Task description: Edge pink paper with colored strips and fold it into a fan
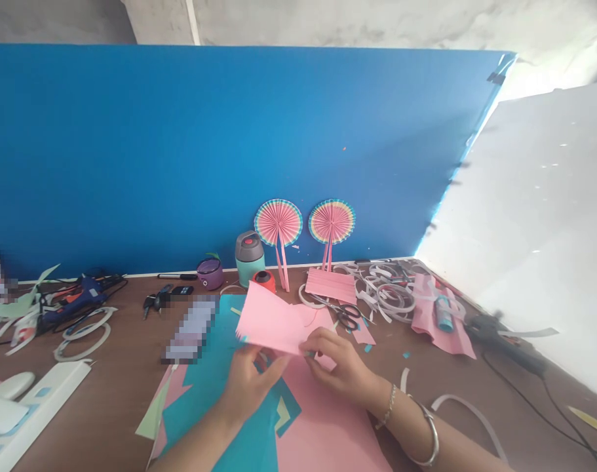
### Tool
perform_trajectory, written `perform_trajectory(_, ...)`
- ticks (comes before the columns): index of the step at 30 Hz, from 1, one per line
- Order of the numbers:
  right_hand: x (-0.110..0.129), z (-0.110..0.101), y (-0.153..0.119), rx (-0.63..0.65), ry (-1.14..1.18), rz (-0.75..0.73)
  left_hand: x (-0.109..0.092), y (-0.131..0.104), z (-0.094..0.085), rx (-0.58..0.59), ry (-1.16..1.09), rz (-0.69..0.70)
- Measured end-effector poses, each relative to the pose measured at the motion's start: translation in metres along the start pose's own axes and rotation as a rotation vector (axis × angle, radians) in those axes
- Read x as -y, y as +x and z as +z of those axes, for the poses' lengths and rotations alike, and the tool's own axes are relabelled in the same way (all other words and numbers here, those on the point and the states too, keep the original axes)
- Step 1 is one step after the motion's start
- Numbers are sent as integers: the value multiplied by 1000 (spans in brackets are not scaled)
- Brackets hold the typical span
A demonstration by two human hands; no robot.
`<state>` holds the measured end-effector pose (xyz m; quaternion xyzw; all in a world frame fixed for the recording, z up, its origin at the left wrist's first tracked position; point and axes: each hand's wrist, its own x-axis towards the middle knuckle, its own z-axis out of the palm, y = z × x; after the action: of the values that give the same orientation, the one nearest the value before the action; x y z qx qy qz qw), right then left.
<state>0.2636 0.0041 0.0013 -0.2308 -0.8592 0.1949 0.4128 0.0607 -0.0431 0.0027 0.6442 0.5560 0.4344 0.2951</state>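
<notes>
A folded piece of pink paper point(273, 321) is held up between my two hands, above the worktop. My left hand point(251, 383) grips its lower left edge, thumb in front and fingers partly hidden behind. At the lower right corner, my right hand point(340, 367) pinches the paper between thumb and fingertips. Teal paper point(244, 432) and a larger pink sheet point(327, 426) lie flat below. Behind the hands are dark-handled scissors point(348, 317) and a pleated pink strip point(330, 284).
Two round pleated paper fans point(278, 224) lean against the blue partition point(180, 151). A teal flask point(250, 262) and purple pot point(210, 274) stand at the back. White strips point(391, 295) and a glue gun point(509, 344) lie right; a power strip point(47, 413) lies left.
</notes>
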Motion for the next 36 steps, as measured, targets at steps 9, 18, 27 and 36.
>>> perform_trajectory(9,7,1,-9,-139,-384,-301,7,0,-14,-336,383,392)
perform_trajectory(18,5,14,-5,139,-616,-114,8,5,12,85,987,412)
perform_trajectory(27,-17,10,-10,319,-722,-37,5,5,1,246,820,327)
perform_trajectory(36,-10,-3,-6,442,-577,152,4,4,-9,268,864,196)
